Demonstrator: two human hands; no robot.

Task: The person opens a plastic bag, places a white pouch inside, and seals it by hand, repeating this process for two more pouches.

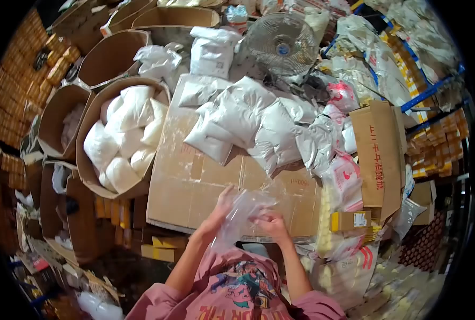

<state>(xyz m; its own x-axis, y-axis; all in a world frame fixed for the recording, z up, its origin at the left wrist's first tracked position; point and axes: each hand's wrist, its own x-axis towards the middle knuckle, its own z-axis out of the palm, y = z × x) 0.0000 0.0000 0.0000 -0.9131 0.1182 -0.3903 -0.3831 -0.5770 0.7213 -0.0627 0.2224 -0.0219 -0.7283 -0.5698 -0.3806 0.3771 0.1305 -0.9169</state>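
Between my two hands, near the front edge of a cardboard-covered table, is a clear plastic bag. My left hand is at the bag's left side, its fingers partly hidden by the plastic and blurred. On the right, the fingers of my right hand are bent and pressed together on the bag's edge. Beyond my hands, several filled white bags lie heaped on the back half of the cardboard.
A large carton of white bags stands left of the table. Behind the heap is a metal fan. An upright brown carton and a small yellow-brown box are on the right, beside pink-printed bags.
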